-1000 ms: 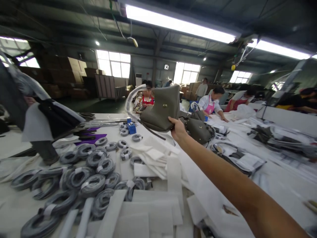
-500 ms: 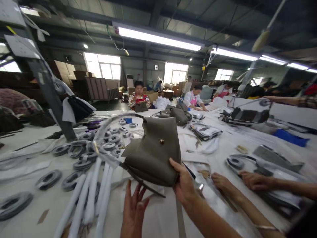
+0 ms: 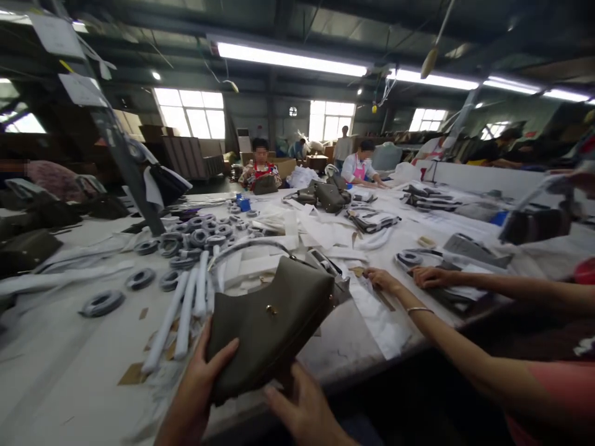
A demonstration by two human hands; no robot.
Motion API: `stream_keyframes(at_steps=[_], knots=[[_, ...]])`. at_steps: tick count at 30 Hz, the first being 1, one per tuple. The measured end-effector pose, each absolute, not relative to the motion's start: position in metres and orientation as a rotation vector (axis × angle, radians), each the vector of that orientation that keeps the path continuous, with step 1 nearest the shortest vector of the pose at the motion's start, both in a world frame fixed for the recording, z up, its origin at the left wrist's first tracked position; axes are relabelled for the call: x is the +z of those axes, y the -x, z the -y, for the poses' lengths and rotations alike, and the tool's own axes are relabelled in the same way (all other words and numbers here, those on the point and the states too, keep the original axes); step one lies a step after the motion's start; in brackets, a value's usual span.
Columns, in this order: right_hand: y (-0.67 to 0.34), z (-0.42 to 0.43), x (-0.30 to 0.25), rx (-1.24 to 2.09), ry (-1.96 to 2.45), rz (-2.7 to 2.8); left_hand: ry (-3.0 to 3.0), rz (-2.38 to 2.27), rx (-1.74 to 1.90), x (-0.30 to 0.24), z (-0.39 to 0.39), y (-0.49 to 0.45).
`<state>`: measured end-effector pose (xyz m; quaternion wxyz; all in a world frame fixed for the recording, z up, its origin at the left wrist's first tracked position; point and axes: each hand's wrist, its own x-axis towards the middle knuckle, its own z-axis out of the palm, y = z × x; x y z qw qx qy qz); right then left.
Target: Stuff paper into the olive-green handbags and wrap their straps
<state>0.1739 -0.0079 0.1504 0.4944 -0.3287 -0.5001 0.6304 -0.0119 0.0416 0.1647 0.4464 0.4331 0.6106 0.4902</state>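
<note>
A dark olive handbag (image 3: 274, 316) with a small gold clasp on its front is held tilted above the near edge of the table. My left hand (image 3: 204, 371) is closed on the bag's left side, thumb across the front and fingers behind. Below the bag's lower right edge, my right hand (image 3: 307, 406) has its thumb and fingers apart. It is slightly blurred, and some of its fingers are hidden. The plastic-wrapped strap (image 3: 248, 243) arches up behind the bag.
Grey wrapped rings (image 3: 199, 238) and white padded tubes (image 3: 170, 319) lie on the table (image 3: 93, 371) to the left. A co-worker's hands (image 3: 434, 276) work close on the right. A slanted metal post (image 3: 134, 179) rises at left. More bags (image 3: 328, 195) lie further back.
The bag has come lower and nearer and has tilted. My left hand, earlier free below it, now grips its left side. My right hand has released the right side and moved beneath.
</note>
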Motion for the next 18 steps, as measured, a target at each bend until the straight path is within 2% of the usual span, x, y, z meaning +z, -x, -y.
stream_keyframes(at_steps=[2, 6, 8, 10, 14, 18], knots=[[-0.192, 0.016, 0.146, 1.499, 0.917, 1.484, -1.078, -1.554, 1.122, 0.161, -0.044, 0.033], [-0.235, 0.008, 0.135, 0.833, 1.013, 1.879, -1.416, -1.815, 1.112, 0.142, -0.040, 0.053], [-0.249, -0.001, 0.138, 0.615, 1.008, 1.915, -1.705, -1.848, 1.086, 0.135, -0.031, 0.050], [-0.255, -0.003, 0.150, 0.603, 1.040, 1.871, -1.980, -1.775, 0.971, 0.130, -0.022, 0.041], [-0.259, 0.020, 0.179, 0.878, 1.039, 1.783, -2.431, -1.618, 0.602, 0.121, -0.014, 0.025], [-0.270, 0.036, 0.179, 1.030, 1.030, 1.742, -2.597, -1.653, 0.429, 0.113, -0.016, 0.019]])
